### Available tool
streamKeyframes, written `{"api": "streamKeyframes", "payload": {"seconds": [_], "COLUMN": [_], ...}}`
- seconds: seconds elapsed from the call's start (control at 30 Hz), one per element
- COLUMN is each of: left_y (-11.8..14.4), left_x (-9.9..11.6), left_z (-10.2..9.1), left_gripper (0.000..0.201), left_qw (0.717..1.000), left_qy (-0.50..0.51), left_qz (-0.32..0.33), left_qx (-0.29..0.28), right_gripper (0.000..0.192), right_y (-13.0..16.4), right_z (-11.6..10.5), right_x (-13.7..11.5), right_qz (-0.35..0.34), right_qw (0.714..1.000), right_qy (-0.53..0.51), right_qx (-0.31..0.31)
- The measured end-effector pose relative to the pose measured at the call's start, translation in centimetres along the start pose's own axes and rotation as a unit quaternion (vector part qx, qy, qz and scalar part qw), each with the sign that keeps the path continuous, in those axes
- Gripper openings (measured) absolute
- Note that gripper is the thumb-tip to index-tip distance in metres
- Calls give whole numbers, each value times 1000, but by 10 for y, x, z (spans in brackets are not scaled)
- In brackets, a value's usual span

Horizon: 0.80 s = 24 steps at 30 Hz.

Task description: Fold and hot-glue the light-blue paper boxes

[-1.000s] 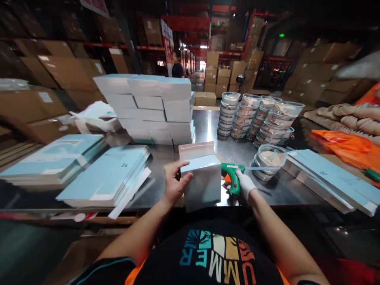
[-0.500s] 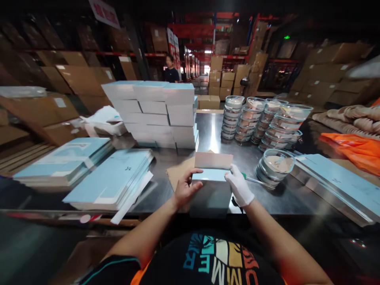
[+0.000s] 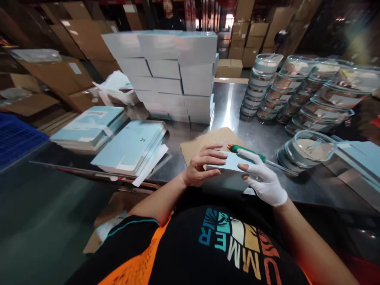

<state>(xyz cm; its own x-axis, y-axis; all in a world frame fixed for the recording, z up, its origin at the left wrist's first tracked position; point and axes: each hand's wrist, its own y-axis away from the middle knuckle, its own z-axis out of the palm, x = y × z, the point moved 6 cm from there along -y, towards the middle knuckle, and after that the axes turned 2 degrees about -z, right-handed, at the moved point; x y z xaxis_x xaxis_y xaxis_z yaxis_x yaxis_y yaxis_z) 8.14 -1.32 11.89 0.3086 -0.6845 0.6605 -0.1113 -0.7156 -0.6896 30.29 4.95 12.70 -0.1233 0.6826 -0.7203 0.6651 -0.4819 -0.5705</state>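
Note:
At the table's front edge is a box with a light blue top and pale sides. My bare left hand is at its left end, fingers across the top and thumb along the front edge. A white glove with bare fingertips covers my right hand, which grips the right end between thumb and fingers. Just behind the box lies a green-handled tool with an orange end and a long metal shaft. A brown cardboard sheet lies under and behind the box.
Stacked pale boxes rise at the back. Bundled light blue flat cartons lie to the left. Several stacks of round glass containers stand at right, with one shorter stack nearer. A person is beyond the table.
The box's raised flap is now down, its blue top closed. My left hand has moved over the top, and my right hand along the right end. The view has tilted downward.

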Motion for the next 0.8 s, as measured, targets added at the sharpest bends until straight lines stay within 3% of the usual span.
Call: {"api": "streamKeyframes", "payload": {"seconds": [0.1,0.23,0.3,0.33,0.4,0.43,0.5,0.57,0.63,0.8], "left_y": [-1,3,8,12,22,28,42,58,72,86], "left_x": [3,9,6,0,-22,-35,-61,-79,-86,-84], "left_z": [0,0,3,5,6,8,19,30,36,36], "left_gripper": [34,21,36,47,88,105,128,135,136,136], "left_qw": [1000,998,997,997,993,988,979,964,950,944], "left_qy": [0,19,32,42,86,106,115,102,97,74], "left_qz": [2,62,75,68,3,-40,-155,-247,-295,-318], "left_qx": [-14,-20,-1,18,83,101,66,6,-27,-50], "right_gripper": [21,28,44,61,99,109,110,100,92,82], "right_y": [-3,5,14,19,30,35,41,45,47,49], "right_z": [-1,1,2,2,5,8,15,19,22,26], "right_x": [-1,2,13,21,43,52,66,74,76,70], "right_qz": [-5,-34,-4,29,111,139,180,211,232,221], "right_qw": [1000,999,999,996,988,984,979,973,969,972], "right_qy": [5,18,40,53,75,78,77,67,56,37], "right_qx": [0,4,36,59,81,79,65,60,63,68]}}
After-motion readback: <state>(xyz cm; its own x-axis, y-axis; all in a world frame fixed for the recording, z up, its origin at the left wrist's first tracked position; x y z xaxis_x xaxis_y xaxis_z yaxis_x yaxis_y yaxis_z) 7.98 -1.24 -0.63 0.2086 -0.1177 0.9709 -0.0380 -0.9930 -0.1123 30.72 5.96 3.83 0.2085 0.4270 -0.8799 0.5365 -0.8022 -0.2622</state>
